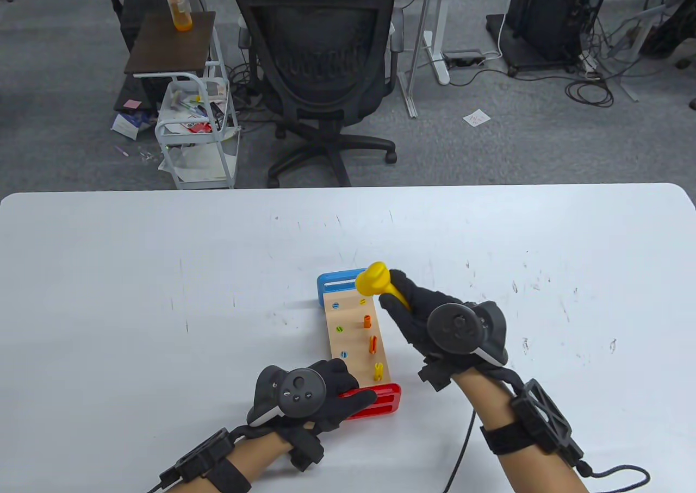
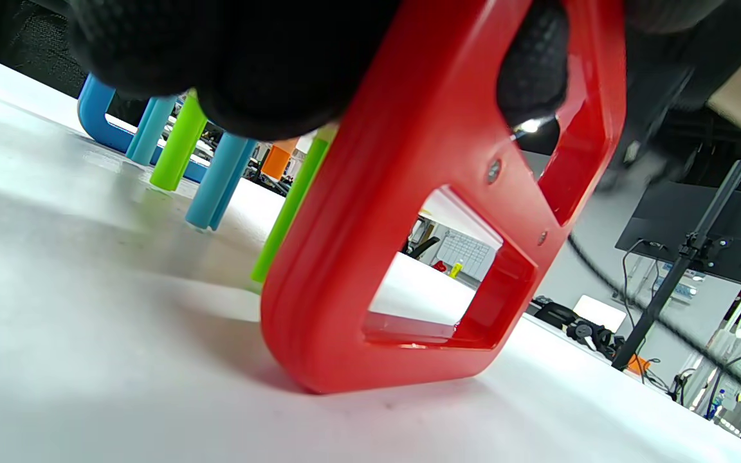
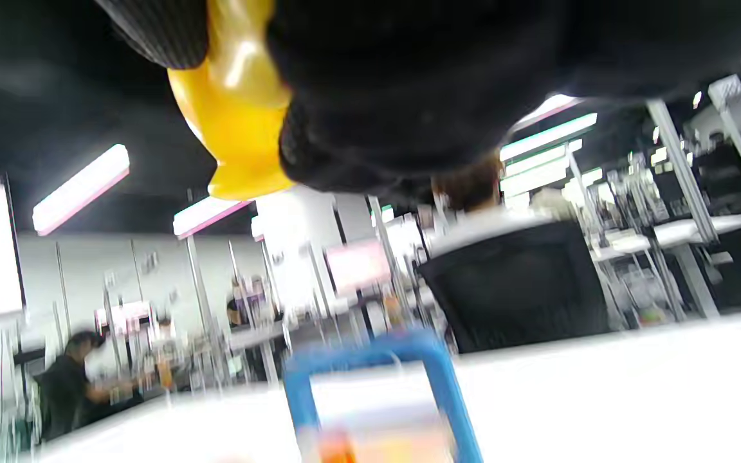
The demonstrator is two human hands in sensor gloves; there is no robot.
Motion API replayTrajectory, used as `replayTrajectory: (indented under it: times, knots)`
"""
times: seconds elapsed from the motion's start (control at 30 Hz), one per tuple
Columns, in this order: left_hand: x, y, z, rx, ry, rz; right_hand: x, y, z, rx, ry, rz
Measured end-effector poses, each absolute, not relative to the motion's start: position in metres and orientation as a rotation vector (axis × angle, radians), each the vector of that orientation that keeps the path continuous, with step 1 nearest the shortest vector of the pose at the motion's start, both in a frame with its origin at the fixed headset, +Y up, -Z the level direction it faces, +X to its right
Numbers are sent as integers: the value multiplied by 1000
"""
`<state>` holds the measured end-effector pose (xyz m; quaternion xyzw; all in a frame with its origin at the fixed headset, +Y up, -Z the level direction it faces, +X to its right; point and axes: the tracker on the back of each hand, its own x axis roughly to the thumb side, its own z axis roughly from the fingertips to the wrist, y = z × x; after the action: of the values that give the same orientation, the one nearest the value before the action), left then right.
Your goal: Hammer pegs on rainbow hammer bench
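The right hand (image 1: 429, 319) is curled round the handle of a yellow toy hammer (image 1: 378, 284), whose rounded head sits over the far right corner of the bench. In the right wrist view the picture is blurred, yet the yellow handle shows wedged between the gloved fingers (image 3: 370, 96). The left hand (image 1: 326, 392) grips the red end frame (image 1: 380, 400) of the bench: its fingers lie over the top, and in the left wrist view one fingertip (image 2: 531, 71) hooks through the upper slot of that red frame (image 2: 409, 212).

The rainbow hammer bench (image 1: 356, 338) stands on the white table (image 1: 163, 275) near the front edge, just right of the middle, its long side running away from the person. It has a pale wooden top between the red near frame and a blue far frame (image 1: 337, 286). On the left of the top, blue and green pegs (image 1: 339, 329) sit flush; on the right, two orange pegs (image 1: 367, 322) and a yellow one (image 1: 379, 370) stand proud. From below, the green and blue peg shafts (image 2: 222, 180) reach down to the tabletop.

Beyond the table stand a black mesh office chair (image 1: 321, 63) and a small white trolley (image 1: 196, 129) with a bottle of orange drink (image 1: 177, 1) on top.
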<state>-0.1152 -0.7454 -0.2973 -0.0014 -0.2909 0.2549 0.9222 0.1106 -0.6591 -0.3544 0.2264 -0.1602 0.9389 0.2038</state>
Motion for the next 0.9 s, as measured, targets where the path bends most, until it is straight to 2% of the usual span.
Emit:
replayTrajectory:
  times: [0.07,0.13,0.17,0.23,0.33,0.4,0.47,0.57,0.67,0.73,0.77,0.9]
  knots:
    - [-115,-746,-297,-3,-596,526,97,-696,-362,680,-126,2863]
    - [-115,-746,-297,-4,-596,527,99,-689,-358,674,-355,2657]
    - [-115,-746,-297,-4,-597,526,99,-682,-359,628,-277,2718]
    - [-115,-746,-297,-4,-596,526,106,-654,-353,630,-439,2650]
    - [-115,-746,-297,-3,-594,525,113,-622,-347,623,-558,2578]
    - [-115,-746,-297,-3,-594,526,117,-607,-343,619,-616,2541]
    - [-115,-746,-297,-4,-595,524,120,-606,-343,605,-649,2513]
    - [-115,-746,-297,-5,-595,524,118,-632,-350,605,-577,2545]
    - [-115,-746,-297,-4,-594,523,107,-696,-364,617,-20,2853]
    - [-115,-746,-297,-5,-591,523,113,-697,-360,619,-310,2610]
    - [-115,-746,-297,-5,-591,522,114,-693,-360,578,-216,2655]
    - [-115,-746,-297,-6,-592,524,122,-657,-352,613,-444,2608]
